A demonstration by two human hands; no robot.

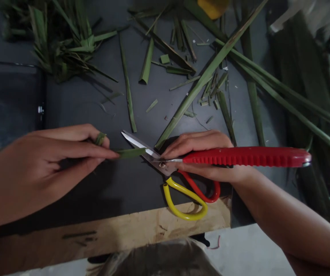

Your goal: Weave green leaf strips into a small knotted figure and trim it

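Observation:
My left hand (67, 161) is closed, pinching a narrow green leaf strip (132, 153) between thumb and fingertips. A small curled piece of leaf (100, 138) shows between its other fingers. Between the thumb and fingers of my right hand (199, 143) lies a red ribbed-handled tool (245, 157); its thin metal tip points left toward the strip, and its exact kind is unclear. Beneath this hand, partly open scissors (186, 209) with one yellow and one red loop rest on the dark table. The strip's end overlaps the scissor blades in view; whether they touch, I cannot tell.
Bundled leaf pieces (64, 46) lie at the back left, above a dark-screened device (12, 99). Cut scraps (146, 63) and long leaf strips (205, 76) cover the back and right. A brown strip (119, 226) runs along the table's front edge.

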